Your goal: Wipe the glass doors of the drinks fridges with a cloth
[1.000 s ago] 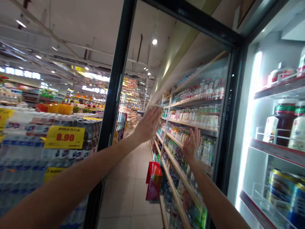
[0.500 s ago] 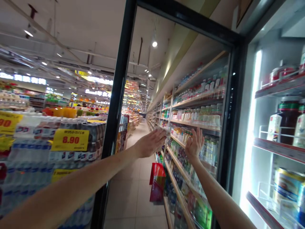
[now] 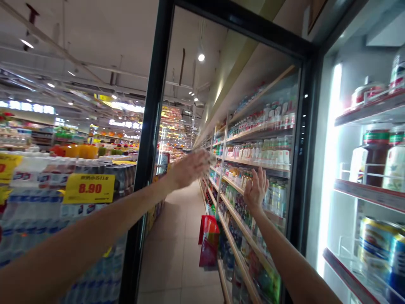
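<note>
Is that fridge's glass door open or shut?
Open: the door stands out at an angle from the lit fridge, leaving its shelves uncovered.

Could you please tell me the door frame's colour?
Black door frame, seen in the head view.

The one view looks from the person's head, about level and along the aisle [image 3: 183, 253], whose far end shows near mid-height. It stands within arm's length of the door [image 3: 156, 80], whose frame leans across the middle and runs off the bottom. Close on the right, it meets the left ends of the fridge shelves [image 3: 370, 195] obliquely; the arms enter from below on both sides.
</note>
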{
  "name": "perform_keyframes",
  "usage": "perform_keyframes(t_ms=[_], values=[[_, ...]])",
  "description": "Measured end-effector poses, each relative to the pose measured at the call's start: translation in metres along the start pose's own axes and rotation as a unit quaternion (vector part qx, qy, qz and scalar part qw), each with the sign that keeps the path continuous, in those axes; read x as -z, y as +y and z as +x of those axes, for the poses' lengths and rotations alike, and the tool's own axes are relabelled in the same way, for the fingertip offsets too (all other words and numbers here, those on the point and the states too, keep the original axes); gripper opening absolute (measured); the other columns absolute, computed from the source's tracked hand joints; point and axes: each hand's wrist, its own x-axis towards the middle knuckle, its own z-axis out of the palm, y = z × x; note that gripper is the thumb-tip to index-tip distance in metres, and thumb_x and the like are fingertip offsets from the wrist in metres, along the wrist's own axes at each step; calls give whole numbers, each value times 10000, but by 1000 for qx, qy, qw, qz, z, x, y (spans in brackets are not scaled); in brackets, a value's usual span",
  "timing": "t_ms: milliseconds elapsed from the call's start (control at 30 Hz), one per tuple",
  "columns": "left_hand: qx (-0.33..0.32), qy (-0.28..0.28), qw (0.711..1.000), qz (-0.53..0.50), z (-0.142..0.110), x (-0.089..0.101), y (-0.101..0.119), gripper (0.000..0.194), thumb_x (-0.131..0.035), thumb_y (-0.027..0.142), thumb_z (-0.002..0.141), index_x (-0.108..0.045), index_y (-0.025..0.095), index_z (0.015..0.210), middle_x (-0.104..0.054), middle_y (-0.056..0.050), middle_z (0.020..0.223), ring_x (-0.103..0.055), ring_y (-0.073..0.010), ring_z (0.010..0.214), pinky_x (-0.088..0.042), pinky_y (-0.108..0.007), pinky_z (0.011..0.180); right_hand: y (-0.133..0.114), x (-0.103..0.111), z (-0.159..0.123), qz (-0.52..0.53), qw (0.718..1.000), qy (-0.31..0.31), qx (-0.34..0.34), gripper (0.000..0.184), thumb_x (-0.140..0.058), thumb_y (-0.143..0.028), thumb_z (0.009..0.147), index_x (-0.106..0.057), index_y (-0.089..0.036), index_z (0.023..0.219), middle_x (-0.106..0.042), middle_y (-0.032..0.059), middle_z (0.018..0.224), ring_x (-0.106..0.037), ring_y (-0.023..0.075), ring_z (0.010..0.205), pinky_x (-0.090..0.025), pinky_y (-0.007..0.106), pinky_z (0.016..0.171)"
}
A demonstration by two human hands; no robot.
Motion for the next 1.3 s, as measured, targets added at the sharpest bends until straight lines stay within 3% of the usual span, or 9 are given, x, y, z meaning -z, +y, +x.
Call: perform_keyframes(t_ms=[67, 133, 300, 500, 700, 833, 900, 1100, 1300], values=[[161, 38, 986, 36, 6, 3, -13, 444, -396, 217, 889, -385, 140, 1326, -273, -135, 1467, -106, -258, 1394, -250, -468, 1115, 1, 0, 0, -4, 1000, -2, -3, 451, -326, -264, 873, -454, -198, 1301, -384, 110, 1422, -285, 240, 1350, -244, 506, 1067], [179, 46, 982, 37, 5, 3, -10, 469, -406, 217, 881, -366, 105, 1335, -213, -157, 1484, -55, -282, 1395, -223, -499, 1117, 2, -1, 0, -7, 1000, -1, -3, 456, -323, -260, 870, -451, -197, 1303, -381, 110, 1424, -282, 234, 1352, -245, 501, 1067], [-154, -43, 986, -40, -10, 2, 16, 424, -362, 197, 899, -403, 256, 1317, -333, 20, 1451, -178, -131, 1381, -236, -306, 1135, 3, -2, 0, -7, 1000, -2, 0, 461, -328, -255, 867, -444, -200, 1310, -377, 110, 1427, -279, 230, 1353, -245, 491, 1069], [181, 56, 981, 40, 7, 14, -27, 465, -361, 213, 901, -338, 64, 1341, -243, -122, 1481, -53, -256, 1398, -146, -478, 1147, 1, -1, 0, -16, 1000, 6, 2, 454, -328, -252, 868, -458, -188, 1298, -387, 116, 1421, -288, 228, 1351, -253, 490, 1069], [-164, -47, 985, -21, -7, 3, -4, 401, -382, 250, 896, -437, 281, 1291, -336, 44, 1449, -146, -114, 1387, -189, -296, 1146, 1, -1, 0, -7, 1000, 1, 0, 454, -320, -246, 869, -455, -202, 1301, -389, 109, 1420, -281, 220, 1354, -250, 492, 1073], [127, 34, 991, 30, 22, 7, -28, 456, -370, 206, 888, -372, 114, 1335, -253, -103, 1481, -45, -206, 1401, -166, -425, 1153, 2, -3, -1, -7, 1000, -3, -5, 455, -319, -245, 873, -445, -201, 1309, -374, 113, 1428, -276, 219, 1354, -234, 489, 1080], [199, 61, 977, 37, 35, 1, -17, 472, -373, 242, 895, -357, 84, 1339, -217, -127, 1489, -20, -236, 1399, -171, -453, 1150, 2, -3, -1, -10, 1000, -2, -5, 455, -319, -254, 875, -444, -189, 1307, -376, 124, 1425, -281, 227, 1351, -237, 499, 1074], [-175, -36, 982, -52, 52, -26, 36, 395, -335, 256, 921, -451, 195, 1294, -390, -18, 1419, -239, -166, 1364, -237, -337, 1134, 2, -2, -1, 1, 1000, 1, -2, 452, -315, -248, 872, -446, -204, 1302, -398, 114, 1412, -282, 227, 1353, -255, 514, 1059], [176, 48, 983, -2, 84, -12, -3, 476, -356, 263, 906, -357, 106, 1355, -267, -120, 1472, -136, -256, 1390, -180, -460, 1134, 7, -5, -1, 2, 1000, 14, 3, 443, -318, -259, 877, -451, -181, 1292, -407, 128, 1404, -296, 224, 1347, -249, 506, 1068]])
